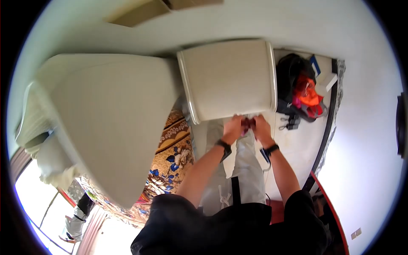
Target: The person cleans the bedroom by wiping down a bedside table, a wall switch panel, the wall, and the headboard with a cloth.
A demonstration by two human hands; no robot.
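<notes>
Both hands meet in front of my body, close to the near edge of a cream bedside cabinet (227, 80). My left hand (232, 130) has its fingers closed on a small dark-red and pinkish thing (245, 123). My right hand (262, 128) grips the same thing from the other side. The fingers cover much of it, and its kind cannot be made out. A dark band is on each wrist. My legs in light trousers (247, 163) show below the hands.
A large cream headboard (110, 106) and flowered bedding (170, 159) are on the left. A black bag (291, 72) with an orange plastic bag (308, 94) lies at right, with a small black object (292, 122) nearby. Cardboard (140, 12) is at the top.
</notes>
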